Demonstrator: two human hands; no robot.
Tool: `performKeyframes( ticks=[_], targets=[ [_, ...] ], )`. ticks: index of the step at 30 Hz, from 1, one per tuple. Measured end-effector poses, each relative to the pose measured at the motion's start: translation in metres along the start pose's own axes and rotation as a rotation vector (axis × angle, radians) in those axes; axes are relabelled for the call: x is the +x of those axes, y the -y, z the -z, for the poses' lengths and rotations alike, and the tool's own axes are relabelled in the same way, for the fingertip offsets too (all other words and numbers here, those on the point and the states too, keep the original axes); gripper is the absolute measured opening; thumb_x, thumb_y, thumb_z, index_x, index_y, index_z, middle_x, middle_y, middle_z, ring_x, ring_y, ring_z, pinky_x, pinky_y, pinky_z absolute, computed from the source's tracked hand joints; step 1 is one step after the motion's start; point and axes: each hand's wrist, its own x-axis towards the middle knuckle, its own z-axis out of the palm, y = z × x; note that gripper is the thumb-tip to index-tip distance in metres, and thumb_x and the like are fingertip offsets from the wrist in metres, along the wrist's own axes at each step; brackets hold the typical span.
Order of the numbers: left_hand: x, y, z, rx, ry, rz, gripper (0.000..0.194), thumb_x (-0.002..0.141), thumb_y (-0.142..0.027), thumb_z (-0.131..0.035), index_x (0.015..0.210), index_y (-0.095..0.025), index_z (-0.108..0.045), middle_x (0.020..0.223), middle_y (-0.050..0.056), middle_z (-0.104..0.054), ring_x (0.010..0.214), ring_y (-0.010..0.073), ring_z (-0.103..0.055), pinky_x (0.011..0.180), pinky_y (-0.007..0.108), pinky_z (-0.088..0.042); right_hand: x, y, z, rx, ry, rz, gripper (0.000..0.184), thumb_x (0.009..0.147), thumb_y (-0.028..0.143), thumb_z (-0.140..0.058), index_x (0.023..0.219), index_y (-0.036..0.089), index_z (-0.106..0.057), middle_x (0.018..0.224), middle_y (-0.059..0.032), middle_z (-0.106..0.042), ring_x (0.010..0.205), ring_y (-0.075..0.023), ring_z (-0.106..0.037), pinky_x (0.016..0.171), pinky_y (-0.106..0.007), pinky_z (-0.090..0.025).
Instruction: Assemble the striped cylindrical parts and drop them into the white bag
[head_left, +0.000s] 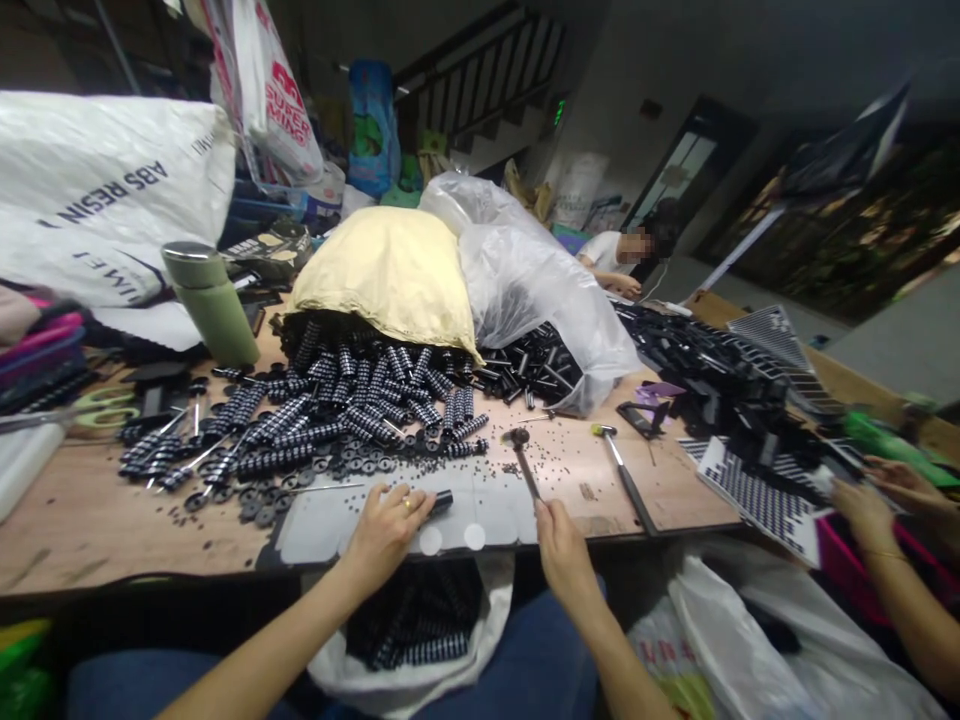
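My left hand (384, 528), with a ring on one finger, is closed around a short black cylinder (442, 503) over a grey plate (322, 528) at the table's front edge. A thin metal rod (326, 487) extends to the left from near my fingers; whether I hold it is unclear. My right hand (562, 548) grips the handle of a small hammer (527, 470), its head pointing away from me above the table. Behind my hands lies a heap of black-and-white ribbed rollers (367, 385). Loose black discs (259, 505) and tiny dark bits are scattered around.
A second hammer (628, 480) lies to the right. Green scissors (105, 408) and a green flask (210, 305) are at left. Beyond the rollers sit a yellow sack (386, 265) and a clear plastic bag (525, 270). A co-worker's hands (866, 510) work at far right.
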Motion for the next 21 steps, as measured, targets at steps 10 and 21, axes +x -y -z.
performKeyframes(
  ticks=[10,21],
  targets=[
    [0.002,-0.029,-0.011,0.077,0.022,0.109,0.04,0.084,-0.022,-0.038,0.119,-0.01,-0.05,0.121,0.015,-0.053,0.115,0.0262,-0.045,0.098,0.044,-0.027,-0.045,0.061,0.0,0.127,0.125,0.071,0.038,0.092,0.04,-0.015,0.078,0.021,-0.044,0.063,-0.0042,-0.06,0.057,-0.0196,-0.06,0.05,-0.024,-0.034],
    [-0.007,-0.032,-0.038,0.013,0.075,0.088,0.06,0.078,-0.028,-0.038,0.13,0.001,-0.033,0.135,0.021,-0.035,0.128,0.0302,-0.025,0.103,0.045,-0.021,-0.055,0.097,-0.023,0.062,0.25,0.221,0.034,0.092,0.034,-0.021,0.078,0.02,-0.049,0.066,-0.0051,-0.061,0.059,-0.0196,-0.06,0.051,-0.024,-0.034]
  ],
)
